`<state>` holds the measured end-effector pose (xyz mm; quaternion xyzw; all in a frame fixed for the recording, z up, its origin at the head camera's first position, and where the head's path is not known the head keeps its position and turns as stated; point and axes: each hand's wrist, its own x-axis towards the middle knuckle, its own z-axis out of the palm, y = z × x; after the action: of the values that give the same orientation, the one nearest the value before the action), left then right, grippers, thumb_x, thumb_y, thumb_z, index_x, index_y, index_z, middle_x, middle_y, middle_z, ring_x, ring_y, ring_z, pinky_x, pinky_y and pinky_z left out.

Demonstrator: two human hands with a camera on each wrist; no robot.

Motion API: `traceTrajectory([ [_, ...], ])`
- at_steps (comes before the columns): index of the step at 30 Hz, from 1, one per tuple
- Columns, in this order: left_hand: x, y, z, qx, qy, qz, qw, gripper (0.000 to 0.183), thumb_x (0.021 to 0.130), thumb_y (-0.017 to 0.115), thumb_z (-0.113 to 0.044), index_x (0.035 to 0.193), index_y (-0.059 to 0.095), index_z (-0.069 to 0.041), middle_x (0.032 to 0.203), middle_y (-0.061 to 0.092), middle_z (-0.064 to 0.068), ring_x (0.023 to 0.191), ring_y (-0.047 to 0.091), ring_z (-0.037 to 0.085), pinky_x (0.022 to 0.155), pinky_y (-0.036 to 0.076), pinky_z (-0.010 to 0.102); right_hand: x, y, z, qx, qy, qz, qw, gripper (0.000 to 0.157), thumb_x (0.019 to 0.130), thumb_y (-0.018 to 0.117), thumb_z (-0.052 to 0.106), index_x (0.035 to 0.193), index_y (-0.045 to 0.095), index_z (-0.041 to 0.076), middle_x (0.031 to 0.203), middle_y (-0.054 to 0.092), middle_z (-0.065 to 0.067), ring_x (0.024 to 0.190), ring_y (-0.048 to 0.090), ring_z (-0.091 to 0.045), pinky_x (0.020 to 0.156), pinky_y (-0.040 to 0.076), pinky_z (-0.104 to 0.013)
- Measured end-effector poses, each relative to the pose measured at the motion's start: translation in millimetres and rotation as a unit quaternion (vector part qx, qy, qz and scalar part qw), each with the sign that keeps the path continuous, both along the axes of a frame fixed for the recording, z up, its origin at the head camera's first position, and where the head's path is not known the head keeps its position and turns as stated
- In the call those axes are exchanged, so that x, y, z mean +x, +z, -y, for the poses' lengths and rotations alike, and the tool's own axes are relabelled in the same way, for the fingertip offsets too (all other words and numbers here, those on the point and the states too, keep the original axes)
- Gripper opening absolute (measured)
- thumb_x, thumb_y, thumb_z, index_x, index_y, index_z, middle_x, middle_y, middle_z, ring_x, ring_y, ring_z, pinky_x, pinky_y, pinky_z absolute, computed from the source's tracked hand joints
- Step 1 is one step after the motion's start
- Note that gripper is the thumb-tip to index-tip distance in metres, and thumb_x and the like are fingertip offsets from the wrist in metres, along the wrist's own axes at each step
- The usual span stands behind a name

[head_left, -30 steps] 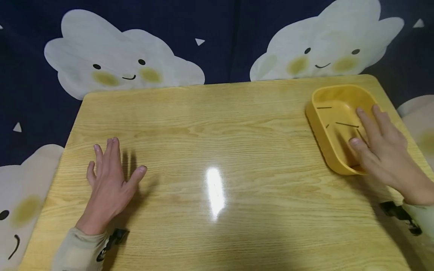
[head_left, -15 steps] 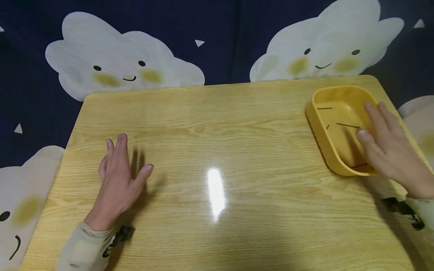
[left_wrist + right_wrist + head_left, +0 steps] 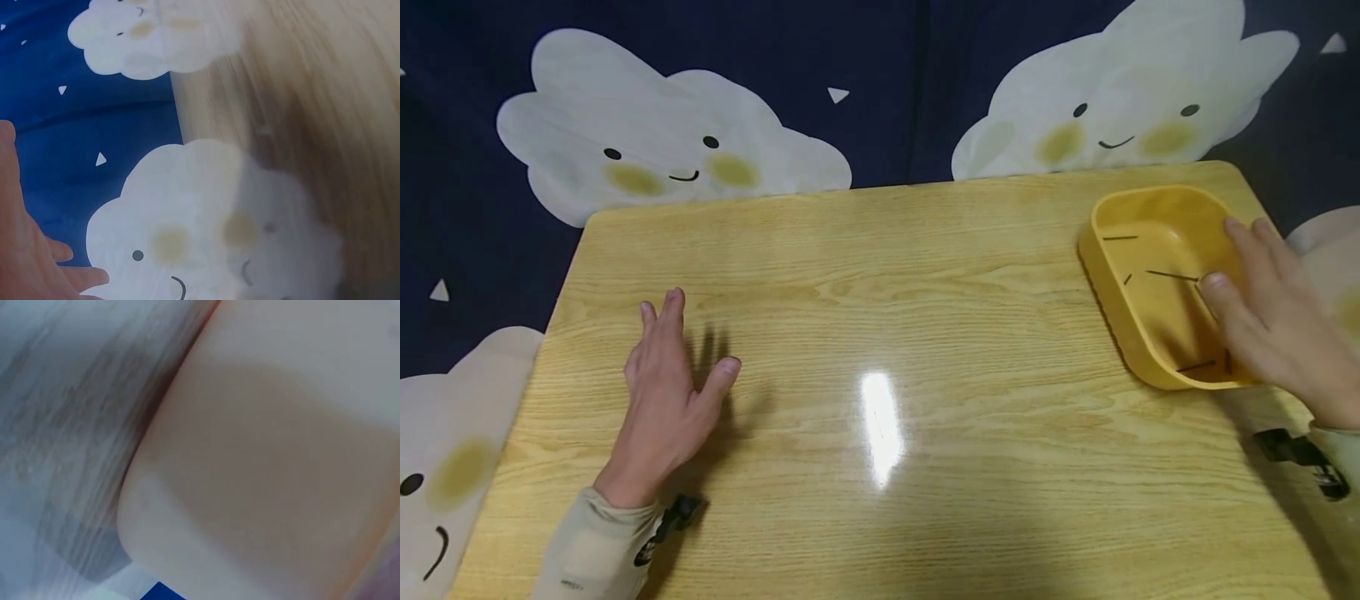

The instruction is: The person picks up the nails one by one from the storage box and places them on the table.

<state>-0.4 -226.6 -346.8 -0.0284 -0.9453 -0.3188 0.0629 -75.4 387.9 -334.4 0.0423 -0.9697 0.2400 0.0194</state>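
A yellow plastic bin point(image 3: 1108, 304) with rounded corners stands at the right of the wooden table in the head view. Several thin dark sticks point(image 3: 1172, 275) lie spread over its floor. Over the bin's right side is my right hand point(image 3: 1281, 333), its fingers loosely extended and nothing gripped; it hides part of the right rim. In the right wrist view the bin's pale wall point(image 3: 262, 456) fills most of the picture. My left hand point(image 3: 666, 392) is held above the left part of the table, fingers straight, thumb spread, holding nothing.
Wood-grain tabletop point(image 3: 925, 317) stretches between the two hands, with a bright light reflection near its middle. Dark blue cloth point(image 3: 895, 100) printed with smiling white clouds borders the table at the back and sides.
My right hand has drifted to the right across the bin, baring more of its floor. My left hand has shifted slightly right and away from me, its fingers drawn closer together.
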Motion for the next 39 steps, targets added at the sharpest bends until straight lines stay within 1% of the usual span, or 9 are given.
traceTrajectory([
  [7, -2.7, -1.0, -3, 0.015, -0.008, -0.005, 0.9998, 0.086, 0.103, 0.054, -0.048, 0.167, 0.005, -0.018, 0.175, 0.010, 0.013, 0.163, -0.007, 0.038, 0.121, 0.006, 0.071, -4.6, 2.9, -8, -0.012, -0.012, -0.019, 1.000, 0.068, 0.111, 0.033, 0.038, 0.166, 0.009, 0.008, 0.170, -0.004, -0.032, 0.158, -0.003, -0.055, 0.120, -0.001, -0.078],
  [11, -4.6, 0.3, -3, 0.024, -0.007, -0.010, 0.9996, 0.085, 0.103, 0.053, -0.050, 0.167, 0.006, -0.019, 0.175, 0.012, 0.014, 0.163, -0.006, 0.038, 0.120, 0.005, 0.072, -10.9, 0.9, -16, -0.015, -0.016, -0.036, 0.999, 0.070, 0.111, 0.032, 0.042, 0.165, 0.010, 0.004, 0.169, 0.003, -0.035, 0.159, 0.000, -0.052, 0.124, -0.001, -0.072],
  [14, -5.7, 0.7, -4, 0.027, -0.008, -0.011, 0.9995, 0.085, 0.103, 0.053, -0.051, 0.167, 0.008, -0.019, 0.174, 0.014, 0.015, 0.163, -0.005, 0.038, 0.119, 0.006, 0.072, -14.9, -0.2, -21, -0.003, -0.030, -0.023, 0.999, 0.070, 0.111, 0.030, 0.042, 0.165, 0.009, 0.002, 0.169, 0.005, -0.034, 0.159, 0.001, -0.051, 0.127, 0.000, -0.068],
  [17, -6.3, 0.6, -5, 0.027, -0.010, -0.011, 0.9995, 0.085, 0.103, 0.053, -0.050, 0.167, 0.008, -0.018, 0.174, 0.014, 0.015, 0.163, -0.005, 0.038, 0.119, 0.007, 0.072, -17.4, -0.3, -23, 0.014, -0.050, 0.001, 0.999, 0.069, 0.111, 0.028, 0.040, 0.165, 0.006, 0.003, 0.170, 0.002, -0.033, 0.159, 0.001, -0.052, 0.126, 0.001, -0.068],
  [19, -6.4, 0.4, -5, 0.026, -0.010, -0.011, 0.9995, 0.085, 0.103, 0.054, -0.048, 0.167, 0.008, -0.017, 0.174, 0.014, 0.015, 0.163, -0.005, 0.038, 0.119, 0.007, 0.072, -18.8, -0.3, -24, 0.018, -0.054, 0.010, 0.998, 0.067, 0.111, 0.026, 0.037, 0.165, 0.004, 0.003, 0.170, 0.001, -0.033, 0.158, 0.001, -0.053, 0.126, 0.000, -0.068],
  [21, -6.3, 0.2, -6, 0.026, -0.010, -0.010, 0.9996, 0.084, 0.103, 0.054, -0.048, 0.167, 0.008, -0.018, 0.174, 0.014, 0.015, 0.163, -0.005, 0.039, 0.119, 0.008, 0.072, -20.7, -0.6, -24, 0.018, -0.057, 0.010, 0.998, 0.069, 0.111, 0.026, 0.040, 0.165, 0.004, 0.003, 0.170, 0.002, -0.033, 0.158, 0.002, -0.054, 0.126, 0.000, -0.068],
  [26, -6.1, -0.7, -7, 0.029, -0.011, -0.009, 0.9995, 0.084, 0.103, 0.054, -0.048, 0.167, 0.008, -0.018, 0.174, 0.014, 0.014, 0.163, -0.003, 0.039, 0.119, 0.009, 0.071, -24.8, -1.4, -25, 0.011, -0.052, -0.005, 0.999, 0.073, 0.111, 0.026, 0.047, 0.165, 0.007, 0.002, 0.169, 0.006, -0.034, 0.158, 0.005, -0.055, 0.127, 0.001, -0.068],
  [35, -8.3, -4.6, -13, 0.027, -0.027, -0.005, 0.9993, 0.083, 0.104, 0.054, -0.045, 0.167, 0.008, -0.017, 0.174, 0.016, 0.016, 0.163, 0.000, 0.041, 0.117, 0.012, 0.073, -29.5, -3.8, -31, 0.011, -0.042, -0.008, 0.999, 0.077, 0.110, 0.027, 0.052, 0.165, 0.007, 0.001, 0.169, 0.005, -0.035, 0.158, 0.004, -0.055, 0.125, 0.001, -0.071],
  [39, -9.9, -5.8, -16, 0.026, -0.034, -0.007, 0.9991, 0.082, 0.104, 0.054, -0.045, 0.167, 0.009, -0.017, 0.174, 0.016, 0.016, 0.163, 0.002, 0.043, 0.117, 0.013, 0.074, -32.7, -6.0, -36, 0.009, -0.034, -0.010, 0.999, 0.075, 0.110, 0.027, 0.049, 0.165, 0.008, 0.002, 0.169, 0.005, -0.035, 0.157, 0.004, -0.057, 0.124, 0.002, -0.072],
])
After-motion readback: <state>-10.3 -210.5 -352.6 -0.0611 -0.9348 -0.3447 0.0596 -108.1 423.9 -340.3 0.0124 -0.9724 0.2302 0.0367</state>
